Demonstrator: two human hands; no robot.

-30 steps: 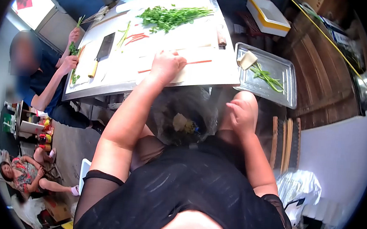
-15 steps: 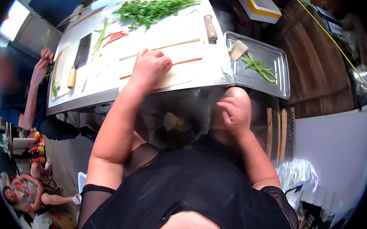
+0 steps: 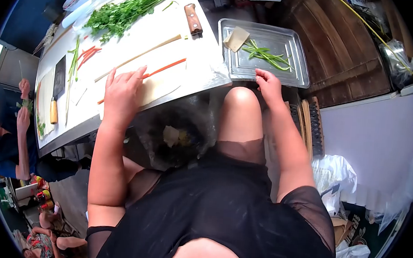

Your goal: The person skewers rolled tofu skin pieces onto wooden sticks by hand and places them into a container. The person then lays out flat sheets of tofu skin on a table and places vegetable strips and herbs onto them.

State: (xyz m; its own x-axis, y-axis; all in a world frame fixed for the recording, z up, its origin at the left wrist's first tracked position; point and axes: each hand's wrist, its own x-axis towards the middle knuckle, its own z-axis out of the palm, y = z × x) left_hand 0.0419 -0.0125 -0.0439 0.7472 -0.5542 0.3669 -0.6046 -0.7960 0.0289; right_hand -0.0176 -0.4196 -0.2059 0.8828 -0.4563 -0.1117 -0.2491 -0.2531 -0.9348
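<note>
My left hand rests on the near edge of the white table, fingers stretched and a little apart. Partly under it lie a pale thin sheet and a long red strip. Just beyond runs a long, thin light-brown strip. Beside the metal tray, above my knee, my right hand has loosely bent fingers with nothing visible in them. Cut green stalks and a pale folded piece lie in that tray.
Leafy greens, a wooden-handled tool, red strips, green stems and a knife lie on the table. At the left, a co-worker's hands hold greens. A dark bin stands below the table edge.
The view has shifted, so the table sits further left. My left hand's fingers have spread from a bunched shape. My right hand has moved from my knee toward the tray, its fingers less curled.
</note>
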